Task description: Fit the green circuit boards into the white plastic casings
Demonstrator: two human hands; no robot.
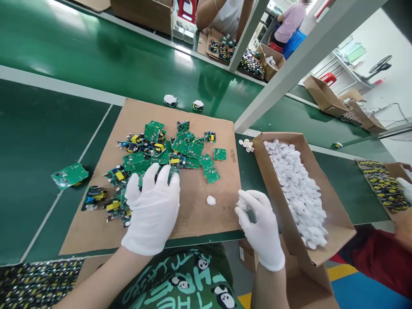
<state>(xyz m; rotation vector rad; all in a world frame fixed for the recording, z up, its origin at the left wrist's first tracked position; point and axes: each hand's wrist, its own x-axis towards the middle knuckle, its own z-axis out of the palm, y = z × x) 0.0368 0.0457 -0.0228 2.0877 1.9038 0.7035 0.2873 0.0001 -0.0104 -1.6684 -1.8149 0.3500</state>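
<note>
My left hand (152, 210), in a white glove, is over the near side of a heap of green circuit boards (188, 146) with its fingers spread. The boards, many with yellow and black parts, lie on a flat cardboard sheet (193, 219). By the sheet's right edge, my gloved right hand (260, 223) is closed in a pinch; white glove against white makes what is between its fingertips unclear. A single white piece (211, 200) rests on the cardboard between my hands. To the right stands a cardboard box (277, 201) of small white pieces (298, 189).
Two boards topped with white, one a larger white-topped board (170, 101), sit on the green surface beyond the sheet. A lone board (70, 176) lies left. A slanting metal post (289, 64) rises behind the box. A co-worker's red sleeve (380, 262) is at right.
</note>
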